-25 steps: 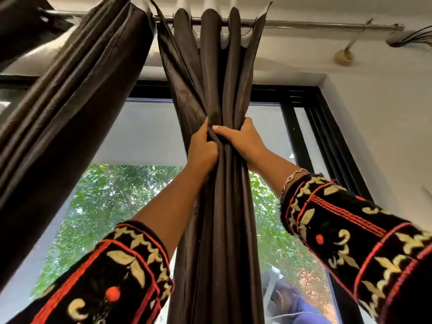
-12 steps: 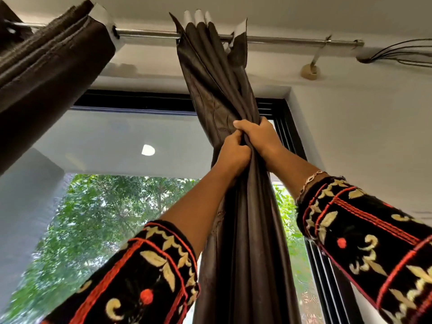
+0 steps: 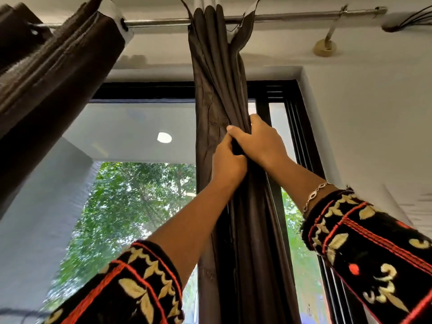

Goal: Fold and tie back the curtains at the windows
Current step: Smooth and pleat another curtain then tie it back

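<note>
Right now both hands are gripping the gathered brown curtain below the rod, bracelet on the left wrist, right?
Not quite. The head view shows the bracelet on the right wrist, not the left. The left hand and right hand do both grip the gathered brown curtain below the rod.

1. middle curtain (image 3: 217, 66): plain dark brown.
2. left curtain (image 3: 58, 73): dark brown too.
3. my left sleeve (image 3: 131, 288), my right sleeve (image 3: 374, 249): black, red stripes, cream leaf embroidery.
4. my bracelet (image 3: 314, 196): silver.
5. rod (image 3: 292, 17): silver.
6. window frame (image 3: 145, 90): black.
</note>
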The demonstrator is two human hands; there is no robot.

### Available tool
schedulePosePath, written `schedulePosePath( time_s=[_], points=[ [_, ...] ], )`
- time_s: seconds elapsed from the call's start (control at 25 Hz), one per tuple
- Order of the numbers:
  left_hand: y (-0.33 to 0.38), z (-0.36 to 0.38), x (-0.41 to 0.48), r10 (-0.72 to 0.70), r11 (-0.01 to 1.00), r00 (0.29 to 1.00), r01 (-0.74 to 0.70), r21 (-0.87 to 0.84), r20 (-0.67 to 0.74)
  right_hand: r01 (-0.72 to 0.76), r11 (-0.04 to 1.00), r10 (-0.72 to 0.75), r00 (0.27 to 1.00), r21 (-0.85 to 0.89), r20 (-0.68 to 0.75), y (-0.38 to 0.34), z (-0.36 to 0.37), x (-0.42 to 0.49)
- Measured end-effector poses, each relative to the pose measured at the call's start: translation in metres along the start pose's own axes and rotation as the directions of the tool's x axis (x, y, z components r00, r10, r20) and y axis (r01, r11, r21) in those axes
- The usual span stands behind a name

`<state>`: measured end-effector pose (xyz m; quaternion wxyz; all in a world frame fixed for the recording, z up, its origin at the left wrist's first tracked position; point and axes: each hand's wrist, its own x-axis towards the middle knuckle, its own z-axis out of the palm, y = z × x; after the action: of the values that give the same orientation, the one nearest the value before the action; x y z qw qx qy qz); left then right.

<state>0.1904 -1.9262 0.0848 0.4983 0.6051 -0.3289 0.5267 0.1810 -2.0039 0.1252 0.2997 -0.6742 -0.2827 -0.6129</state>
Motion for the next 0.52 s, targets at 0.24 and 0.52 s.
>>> schedulePosePath(
  time_s=[0.24,0.52],
  points=[
    [-0.009,-0.020,-0.054,-0.091,0.996,0.995,0.091,0.001,-0.037,-0.144,0.988,0.140,0.988,0.064,0.060,-0.005,0.011,-0.059],
    [-0.016,-0.048,-0.125,-0.208,0.977,0.977,0.209,0.042,-0.046,-0.309,0.947,0.317,0.943,-0.089,0.100,-0.022,0.029,-0.134]
  ],
)
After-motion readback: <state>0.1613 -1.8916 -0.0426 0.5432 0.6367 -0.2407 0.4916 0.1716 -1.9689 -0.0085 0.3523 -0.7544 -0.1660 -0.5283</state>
